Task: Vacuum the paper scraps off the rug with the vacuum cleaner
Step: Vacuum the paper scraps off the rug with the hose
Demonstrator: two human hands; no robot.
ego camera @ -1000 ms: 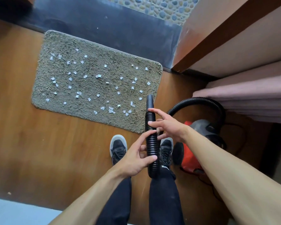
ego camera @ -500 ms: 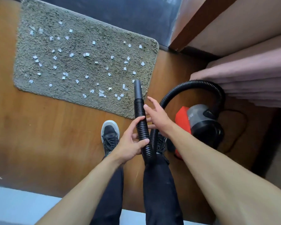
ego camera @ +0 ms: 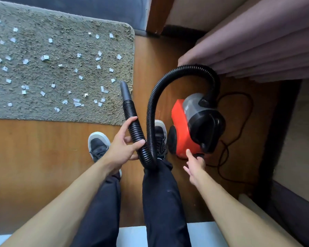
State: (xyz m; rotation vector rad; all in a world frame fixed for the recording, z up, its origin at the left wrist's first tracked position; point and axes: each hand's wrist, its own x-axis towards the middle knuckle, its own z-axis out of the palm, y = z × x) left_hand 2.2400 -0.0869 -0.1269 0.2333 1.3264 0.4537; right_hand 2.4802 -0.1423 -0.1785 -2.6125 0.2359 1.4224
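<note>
A grey shaggy rug (ego camera: 64, 50) lies at the upper left, strewn with several small white paper scraps (ego camera: 77, 102). My left hand (ego camera: 122, 147) grips the black ribbed vacuum hose (ego camera: 134, 127) a little below its smooth nozzle (ego camera: 125, 91), which points at the rug's near right corner. The hose loops down, then arches up and over to the red, grey and black vacuum cleaner (ego camera: 194, 125) on the floor at right. My right hand (ego camera: 194, 164) is off the hose, fingers apart, index finger stretched toward the vacuum's lower red edge.
My two dark shoes (ego camera: 98, 146) stand on the wooden floor just below the rug. A black power cord (ego camera: 239, 132) snakes to the right of the vacuum. Pink curtain folds (ego camera: 257, 50) hang at the upper right, beside a brown wooden frame (ego camera: 157, 15).
My right hand has let go of the hose and moved down-right toward the vacuum body. The view has shifted right, so the rug sits further left. My left hand keeps its hold.
</note>
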